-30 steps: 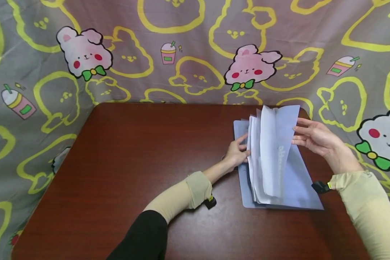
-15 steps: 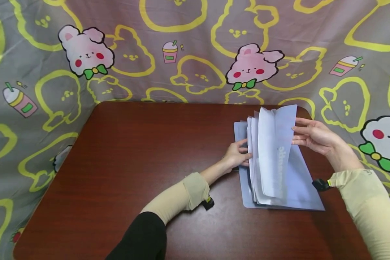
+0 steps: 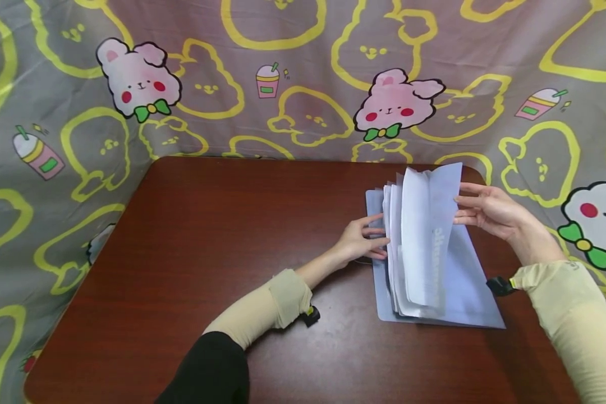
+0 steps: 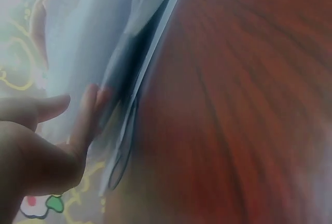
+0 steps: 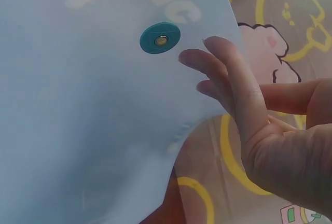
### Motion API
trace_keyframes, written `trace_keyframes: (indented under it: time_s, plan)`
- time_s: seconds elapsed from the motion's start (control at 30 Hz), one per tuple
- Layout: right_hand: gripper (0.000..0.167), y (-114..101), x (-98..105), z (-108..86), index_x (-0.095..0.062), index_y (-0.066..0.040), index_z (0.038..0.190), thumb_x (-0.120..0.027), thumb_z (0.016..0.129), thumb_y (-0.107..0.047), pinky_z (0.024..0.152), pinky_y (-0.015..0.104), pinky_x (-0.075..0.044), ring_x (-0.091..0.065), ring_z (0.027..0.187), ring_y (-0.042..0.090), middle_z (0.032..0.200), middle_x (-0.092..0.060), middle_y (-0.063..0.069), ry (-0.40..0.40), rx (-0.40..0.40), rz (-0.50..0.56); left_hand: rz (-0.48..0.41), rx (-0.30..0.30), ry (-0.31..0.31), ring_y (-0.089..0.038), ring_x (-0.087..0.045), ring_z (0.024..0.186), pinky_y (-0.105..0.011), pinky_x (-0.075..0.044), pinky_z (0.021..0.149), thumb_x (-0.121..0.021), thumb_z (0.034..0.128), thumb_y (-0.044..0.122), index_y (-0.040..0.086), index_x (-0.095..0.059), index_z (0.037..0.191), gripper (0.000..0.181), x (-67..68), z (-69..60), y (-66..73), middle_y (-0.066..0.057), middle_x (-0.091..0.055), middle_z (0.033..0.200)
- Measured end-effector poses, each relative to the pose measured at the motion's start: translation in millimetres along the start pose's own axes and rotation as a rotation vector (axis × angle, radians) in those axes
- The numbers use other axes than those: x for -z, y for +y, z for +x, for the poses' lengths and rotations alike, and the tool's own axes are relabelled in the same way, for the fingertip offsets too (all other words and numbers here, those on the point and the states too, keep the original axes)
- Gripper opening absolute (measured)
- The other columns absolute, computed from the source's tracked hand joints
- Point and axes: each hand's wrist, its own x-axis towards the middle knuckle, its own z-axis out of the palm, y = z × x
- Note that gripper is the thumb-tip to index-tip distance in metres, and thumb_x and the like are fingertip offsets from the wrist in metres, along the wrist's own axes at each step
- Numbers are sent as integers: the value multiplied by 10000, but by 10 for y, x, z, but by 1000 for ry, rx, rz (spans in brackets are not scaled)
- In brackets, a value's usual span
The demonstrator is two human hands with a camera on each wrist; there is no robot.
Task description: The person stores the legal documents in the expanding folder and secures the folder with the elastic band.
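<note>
A pale blue plastic document folder lies on the right part of the table, its front cover raised. White sheets and clear sleeves fan out inside it. My left hand is at the folder's left side, fingers extended by the sheet edges; in the left wrist view the fingertips rest against them. My right hand props the cover's far right edge with nearly straight fingers. In the right wrist view a teal round snap button and white lettering show on the cover. Whether the right thumb touches it is hidden.
The dark red-brown wooden table has rounded far corners. A grey cartoon-print cloth hangs behind it and at both sides. A thin dark loop sticks out beside the folder's spine edge.
My left hand has drawn slightly left and its fingers have spread at the sheet edges. The right hand and raised cover stay nearly still; the head view has shifted a little.
</note>
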Motion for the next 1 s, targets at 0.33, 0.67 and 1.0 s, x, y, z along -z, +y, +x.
trace_keyframes:
  time_s: [0.33, 0.67, 1.0]
  plan:
    - [689, -83, -175, 81, -130, 42, 1708, -513, 1153, -97, 752, 275, -684, -797, 750, 130, 1069, -643, -187, 82, -14, -251, 641, -261, 92, -353, -559, 1536, -516, -508, 1236, -772, 1040, 280, 200, -476, 1682, 712, 292, -162, 121, -126, -492, 1726]
    - [709, 154, -311, 207, -264, 94, 1691, -534, 1172, -306, 816, 288, -687, -821, 873, 35, 973, -751, -305, 133, 127, -516, 834, -272, 97, -360, -314, 1688, -628, -347, 1327, -733, 943, 729, 369, -303, 1748, 982, 638, 18, -115, -191, -272, 1822]
    - [734, 415, -238, 205, -311, 91, 1679, -574, 1155, -350, 844, 255, -675, -775, 908, -55, 965, -716, -317, 213, 87, -523, 874, -243, 75, -295, -250, 1714, -592, -348, 1336, -763, 963, 658, 386, -235, 1762, 996, 794, 156, -276, -93, -204, 1855]
